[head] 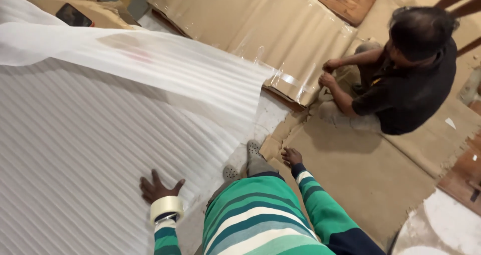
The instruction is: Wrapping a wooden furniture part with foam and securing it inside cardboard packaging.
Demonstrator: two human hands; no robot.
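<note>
Foam sheeting (75, 150), white and ribbed, covers the near left floor, with a thinner translucent layer (150, 59) lifted across it farther back. The person's left hand (158, 189) presses flat on the foam, fingers spread, a tape roll (167, 208) worn round the wrist. Their right hand (291, 157) rests released on brown cardboard (361, 175). To the far right a seated co-worker (411, 69) grips a wrapped cardboard panel (260, 29).

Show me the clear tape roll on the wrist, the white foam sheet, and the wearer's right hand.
Clear tape roll (167, 208), head view, on its outer band around the left wrist.
White ribbed foam sheet (75, 150), head view, on its flat middle.
Right hand (291, 157), head view, on the back of the hand.
</note>
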